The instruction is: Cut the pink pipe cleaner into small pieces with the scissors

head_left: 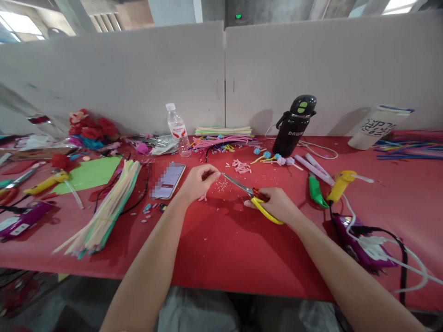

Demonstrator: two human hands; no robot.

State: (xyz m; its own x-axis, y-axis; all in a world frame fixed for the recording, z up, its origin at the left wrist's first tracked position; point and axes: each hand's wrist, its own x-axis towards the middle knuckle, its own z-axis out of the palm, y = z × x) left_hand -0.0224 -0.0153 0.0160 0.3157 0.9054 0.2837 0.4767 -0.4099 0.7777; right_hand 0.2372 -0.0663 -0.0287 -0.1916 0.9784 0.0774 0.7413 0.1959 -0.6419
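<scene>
My right hand (277, 205) grips a pair of scissors (265, 212) with yellow and red handles, its blades pointing up and left. The blade tips reach the fingertips of my left hand (200, 182), which are pinched together; whatever they hold is too small to make out. Under the blades, tiny pale pink clippings (222, 185) are scattered over the red table (221, 249). Just behind the scissors lies a heap of short pink pieces (241, 167). Another small pink piece (202, 197) rests below my left hand.
A phone (171, 181) and a bundle of pale pipe cleaners (107, 210) lie left. Behind stand a clear bottle (179, 131) and a black bottle (294, 127). At right are a yellow glue gun (341, 185) and a purple power strip (363, 244) with cables.
</scene>
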